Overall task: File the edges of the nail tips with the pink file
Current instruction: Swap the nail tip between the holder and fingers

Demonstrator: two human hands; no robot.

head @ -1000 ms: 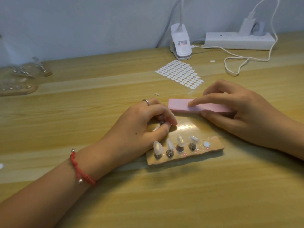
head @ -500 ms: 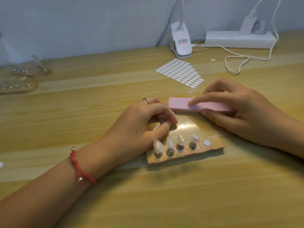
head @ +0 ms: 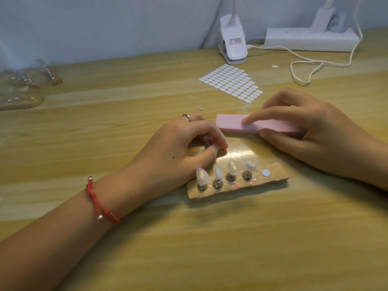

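Pink file (head: 258, 125), long axis crosswise, gripped by right hand (head: 315, 135), just beyond left hand (head: 176, 152) pinching a nail tip (head: 201, 152).

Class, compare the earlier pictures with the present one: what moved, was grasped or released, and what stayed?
Nothing visibly moved; the whole view merely shifted slightly with the camera. The right hand still holds the pink file, the left hand still pinches a small nail tip stand, and four nail tips remain on the board.
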